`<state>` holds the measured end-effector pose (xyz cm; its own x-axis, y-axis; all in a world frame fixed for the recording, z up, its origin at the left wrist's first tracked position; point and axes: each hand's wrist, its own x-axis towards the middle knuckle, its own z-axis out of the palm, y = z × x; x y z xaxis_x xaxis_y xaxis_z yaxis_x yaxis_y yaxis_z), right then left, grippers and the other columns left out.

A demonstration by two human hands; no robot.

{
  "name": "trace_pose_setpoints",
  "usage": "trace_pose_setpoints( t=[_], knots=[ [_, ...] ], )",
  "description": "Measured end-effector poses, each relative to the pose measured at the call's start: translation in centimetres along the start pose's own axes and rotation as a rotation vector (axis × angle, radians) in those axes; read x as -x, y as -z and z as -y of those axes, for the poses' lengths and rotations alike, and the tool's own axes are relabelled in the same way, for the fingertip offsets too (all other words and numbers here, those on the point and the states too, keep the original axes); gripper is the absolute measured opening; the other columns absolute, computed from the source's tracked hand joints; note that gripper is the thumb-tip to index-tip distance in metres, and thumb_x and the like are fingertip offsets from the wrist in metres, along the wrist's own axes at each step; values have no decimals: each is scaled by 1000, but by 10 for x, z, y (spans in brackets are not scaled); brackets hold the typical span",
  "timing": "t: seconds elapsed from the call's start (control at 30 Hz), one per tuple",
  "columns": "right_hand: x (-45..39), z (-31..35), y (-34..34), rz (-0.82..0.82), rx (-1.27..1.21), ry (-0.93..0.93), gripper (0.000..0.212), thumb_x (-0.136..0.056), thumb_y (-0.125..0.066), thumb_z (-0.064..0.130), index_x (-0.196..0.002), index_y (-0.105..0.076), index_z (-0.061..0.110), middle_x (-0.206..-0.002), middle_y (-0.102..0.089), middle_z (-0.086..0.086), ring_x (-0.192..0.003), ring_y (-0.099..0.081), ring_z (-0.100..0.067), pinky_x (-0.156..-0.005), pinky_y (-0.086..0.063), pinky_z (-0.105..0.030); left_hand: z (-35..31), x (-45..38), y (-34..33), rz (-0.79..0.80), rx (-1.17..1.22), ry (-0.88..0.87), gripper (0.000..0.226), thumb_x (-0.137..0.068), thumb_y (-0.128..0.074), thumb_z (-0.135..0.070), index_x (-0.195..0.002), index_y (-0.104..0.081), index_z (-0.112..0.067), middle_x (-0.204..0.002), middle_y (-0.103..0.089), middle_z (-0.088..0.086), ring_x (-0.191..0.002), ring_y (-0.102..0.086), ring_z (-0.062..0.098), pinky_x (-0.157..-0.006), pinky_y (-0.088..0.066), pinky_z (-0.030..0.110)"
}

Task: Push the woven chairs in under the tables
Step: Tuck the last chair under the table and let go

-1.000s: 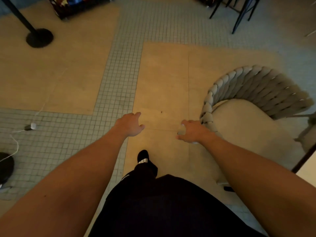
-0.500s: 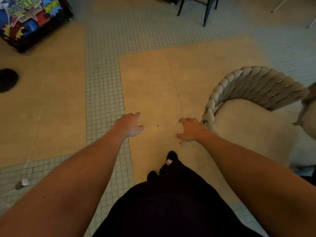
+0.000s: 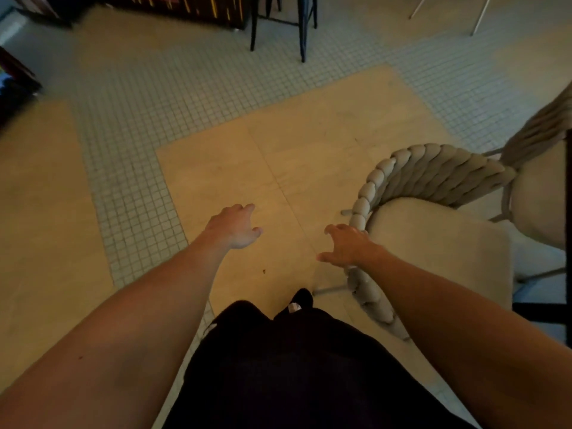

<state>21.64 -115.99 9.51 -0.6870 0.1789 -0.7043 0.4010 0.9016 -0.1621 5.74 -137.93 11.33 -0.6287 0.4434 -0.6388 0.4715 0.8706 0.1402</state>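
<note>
A beige woven chair (image 3: 439,178) with a thick braided back and a cushioned seat (image 3: 439,258) stands at the right. Its curved back faces me and the floor in the middle. My right hand (image 3: 346,246) lies over the near left part of the braided rim, fingers spread and relaxed. My left hand (image 3: 235,227) hovers over the tan floor to the left of the chair, fingers loosely curled, holding nothing. A second woven chair (image 3: 538,131) stands at the far right edge, partly cut off. A dark table edge (image 3: 541,311) shows beside the first chair's seat.
Dark metal chair legs (image 3: 301,35) and a dark cabinet (image 3: 185,7) stand at the top. Thin white legs (image 3: 478,17) show at the top right. My dark trousers and a shoe (image 3: 301,300) fill the bottom middle. The floor is tan slabs and grey mosaic tile.
My view has swung, and the chair now lies closer and lower in the picture. My right hand has come over the braided rim. The left hand stays free beside it.
</note>
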Motion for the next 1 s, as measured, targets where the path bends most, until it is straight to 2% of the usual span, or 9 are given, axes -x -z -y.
trace_pose_setpoints(
  t=[0.17,0.33,0.57,0.63,0.77,1.0],
  knots=[
    [-24,-18,31,-12,-69,-63,81,-88,-61,68,-149,-38,20,-148,-46,-10,-135,-43,-37,-107,-42,-54,-21,-48,45,-8,-63,-92,74,-102,-49,-51,-161,-15,-23,-160,-30,9,-143,-36,33,-111,-40,50],
    [-44,-32,57,-52,-176,-135,83,-87,-62,69,-149,-39,19,-147,-48,-11,-136,-42,-36,-108,-41,-54,-43,-99,85,13,-151,-177,75,-101,-49,-52,-161,-14,-23,-163,-26,8,-146,-31,33,-113,-37,50],
    [-52,-46,71,-133,-357,-365,80,-84,-63,71,-144,-44,22,-145,-48,-5,-134,-42,-33,-108,-41,-52,-93,-164,138,51,-326,-370,80,-99,-49,-58,-161,-12,-24,-164,-23,7,-147,-28,32,-115,-34,51],
    [-49,-45,74,-170,-410,-436,83,-85,-63,71,-148,-39,22,-147,-46,-5,-137,-39,-35,-111,-39,-52,-109,-179,151,70,-387,-440,82,-98,-49,-60,-161,-12,-24,-164,-22,7,-148,-26,32,-116,-33,50],
    [-42,-38,77,-242,-544,-554,88,-86,-63,70,-155,-31,26,-153,-41,-5,-142,-33,-34,-114,-35,-53,-140,-203,169,79,-503,-567,84,-96,-50,-63,-162,-12,-26,-165,-21,6,-150,-24,31,-116,-31,48],
    [-30,-20,54,-282,-767,-758,80,-85,-63,71,-146,-41,24,-148,-45,-7,-138,-38,-35,-111,-38,-54,-192,-226,168,78,-724,-809,89,-91,-51,-69,-161,-14,-28,-164,-25,5,-149,-25,31,-118,-25,54]
  ],
)
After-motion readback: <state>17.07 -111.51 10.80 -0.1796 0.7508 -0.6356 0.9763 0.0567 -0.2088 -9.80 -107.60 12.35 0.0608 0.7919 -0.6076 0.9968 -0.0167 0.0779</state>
